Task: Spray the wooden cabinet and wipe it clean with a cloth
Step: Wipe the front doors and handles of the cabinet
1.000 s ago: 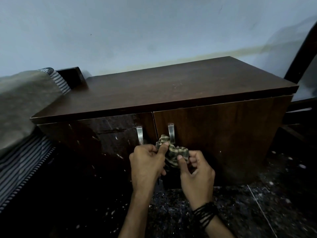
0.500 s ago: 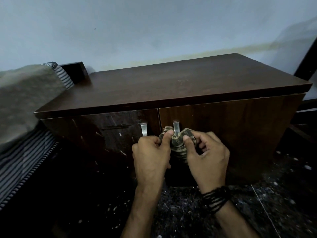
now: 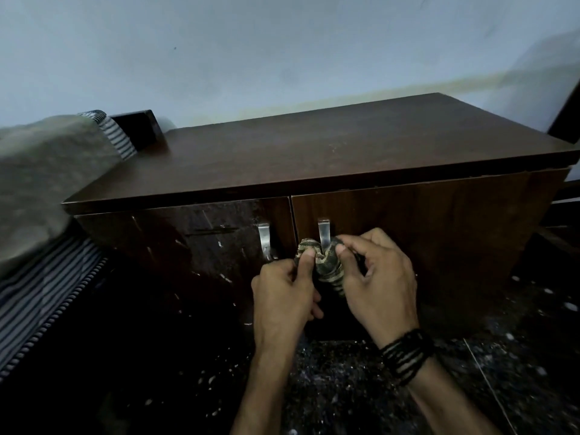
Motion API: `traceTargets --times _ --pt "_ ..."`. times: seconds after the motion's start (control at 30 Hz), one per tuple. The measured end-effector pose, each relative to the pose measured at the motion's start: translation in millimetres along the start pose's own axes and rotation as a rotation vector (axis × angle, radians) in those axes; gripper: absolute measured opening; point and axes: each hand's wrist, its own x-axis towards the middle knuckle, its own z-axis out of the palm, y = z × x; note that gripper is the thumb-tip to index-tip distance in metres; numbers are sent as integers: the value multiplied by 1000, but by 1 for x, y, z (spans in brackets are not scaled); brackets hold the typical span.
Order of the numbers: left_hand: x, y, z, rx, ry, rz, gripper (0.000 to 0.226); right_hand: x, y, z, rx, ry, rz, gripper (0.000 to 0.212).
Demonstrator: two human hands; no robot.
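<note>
Both hands pinched the bunched striped cloth (image 3: 326, 265) against the right door handle (image 3: 324, 235) of the wooden cabinet (image 3: 345, 152), left hand (image 3: 282, 293) and right hand (image 3: 381, 277) each gripping an end with thumb and fingers. The cabinet's long axis ran left to right along a pale wall (image 3: 282, 51), doors facing the person. It stood on a dark speckled floor (image 3: 345, 387), with striped bedding (image 3: 40, 293) at its left.

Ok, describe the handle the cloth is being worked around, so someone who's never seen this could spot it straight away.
Find the low wooden cabinet against the pale wall; its front has two doors meeting near the middle. Each door has a silver metal handle beside that seam. The one you want is the right door's handle, whose lower end is wrapped by the striped cloth that both hands pinch; the left handle hangs bare.
</note>
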Motion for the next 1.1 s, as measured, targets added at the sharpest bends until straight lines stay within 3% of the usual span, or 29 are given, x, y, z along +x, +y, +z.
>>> traceTargets --times 0.1,0.2,0.37,0.5,0.67,0.77,0.93,1.1 --pt "3 -1 -5 37 2 4 53 -4 1 -7 -171 -78 -34 23" --pt "0 1 -5 39 6 22 54 -2 0 -6 -131 -86 7 20" --pt "4 10 -3 -2 74 136 48 10 -5 -3 75 19 -43 13" --pt "11 14 -10 22 14 125 54 5 -6 3 9 111 -5 14" --pt "12 10 -12 118 -76 49 55 -7 0 5 -132 51 64 14" --pt "8 12 -13 122 -48 74 55 -2 -2 1 -150 51 45 10" --pt "6 19 -12 54 31 132 56 8 -16 -5 -112 199 -43 9" --pt "12 17 -14 109 -35 52 57 1 -6 3 -163 208 21 9"
